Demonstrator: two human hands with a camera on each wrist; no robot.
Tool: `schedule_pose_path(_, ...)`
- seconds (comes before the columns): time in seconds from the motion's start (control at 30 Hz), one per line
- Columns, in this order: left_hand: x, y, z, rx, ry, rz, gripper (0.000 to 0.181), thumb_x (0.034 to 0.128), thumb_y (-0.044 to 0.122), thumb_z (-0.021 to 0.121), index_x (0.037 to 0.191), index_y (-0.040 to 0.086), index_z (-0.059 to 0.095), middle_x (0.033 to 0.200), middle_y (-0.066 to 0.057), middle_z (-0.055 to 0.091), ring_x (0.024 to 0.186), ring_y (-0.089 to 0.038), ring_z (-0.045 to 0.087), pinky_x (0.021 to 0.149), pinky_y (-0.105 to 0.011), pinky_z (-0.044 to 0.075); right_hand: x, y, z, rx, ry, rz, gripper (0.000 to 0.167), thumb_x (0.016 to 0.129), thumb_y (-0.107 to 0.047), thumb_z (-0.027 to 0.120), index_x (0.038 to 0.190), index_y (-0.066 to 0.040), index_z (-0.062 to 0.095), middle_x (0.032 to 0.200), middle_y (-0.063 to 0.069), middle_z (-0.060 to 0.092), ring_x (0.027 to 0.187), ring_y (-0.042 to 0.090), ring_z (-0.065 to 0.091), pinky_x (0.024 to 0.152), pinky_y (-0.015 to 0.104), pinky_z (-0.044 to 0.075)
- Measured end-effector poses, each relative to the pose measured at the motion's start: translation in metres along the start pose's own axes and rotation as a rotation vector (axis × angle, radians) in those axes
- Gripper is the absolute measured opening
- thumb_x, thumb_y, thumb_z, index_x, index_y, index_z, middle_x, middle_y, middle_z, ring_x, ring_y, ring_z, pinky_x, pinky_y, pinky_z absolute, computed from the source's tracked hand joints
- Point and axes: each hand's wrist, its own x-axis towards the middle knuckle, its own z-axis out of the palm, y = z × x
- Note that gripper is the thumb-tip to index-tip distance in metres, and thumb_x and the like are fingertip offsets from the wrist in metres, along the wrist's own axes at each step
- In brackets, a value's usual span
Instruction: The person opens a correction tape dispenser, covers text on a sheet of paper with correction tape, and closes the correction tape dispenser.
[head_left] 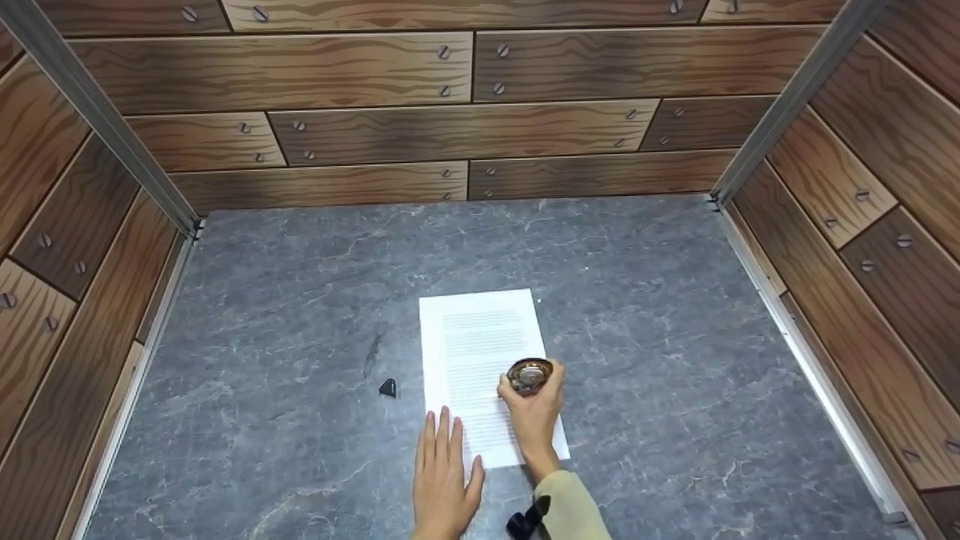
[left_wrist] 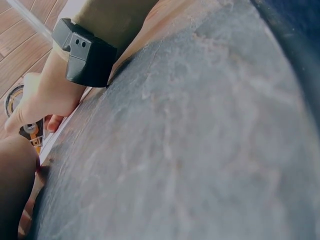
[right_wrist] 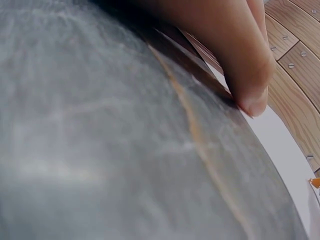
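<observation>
A printed sheet of paper (head_left: 480, 330) lies on the grey marbled table. My right hand (head_left: 536, 420) grips a round correction tape (head_left: 530, 373) with a dark rim and amber see-through case, over the right half of the sheet. In the left wrist view the correction tape (left_wrist: 33, 131) shows inner wheels and orange parts, partly covered by the fingers. Its orange tip (right_wrist: 315, 182) appears at the edge of the right wrist view, near the paper. My left hand (head_left: 444, 480) rests flat over the sheet's lower left corner, fingers straight.
A small black cap (head_left: 388, 388) lies on the table left of the sheet. Black wrist cameras (left_wrist: 91, 59) are strapped on. Wood-patterned walls (head_left: 375, 67) with metal corner rails (head_left: 802, 90) enclose the table on the back and both sides.
</observation>
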Motion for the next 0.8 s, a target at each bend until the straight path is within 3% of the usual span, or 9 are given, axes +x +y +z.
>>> schedule_pose_path(0.5,-0.0008,-0.0014,0.0004,0.008,-0.001,0.005,0.062,0.0890,0.034,0.066,0.137,-0.003,0.055,0.151,-0.022,0.040,0.142,-0.042,0.032,0.113,-0.053,0.028,-0.0011,-0.0018,0.0004,0.024,-0.007,0.062,0.070,0.066,-0.004,0.086,0.124,0.002,0.048,0.108,0.019,0.060,0.097,0.031,0.062,0.083,0.044,0.052)
schedule_pose_path(0.8,-0.0005,-0.0017,0.0015,-0.006,0.005,0.006,0.062,0.0889,0.034,0.066,0.137,-0.003,0.054,0.152,-0.022,0.040,0.142,-0.042,0.031,0.113,-0.054,0.027,-0.0001,-0.0015,-0.0019,0.030,-0.025,0.080,0.068,0.070,-0.006,0.085,0.126,0.003,0.047,0.108,0.019,0.060,0.094,0.030,0.063,0.078,0.043,0.054)
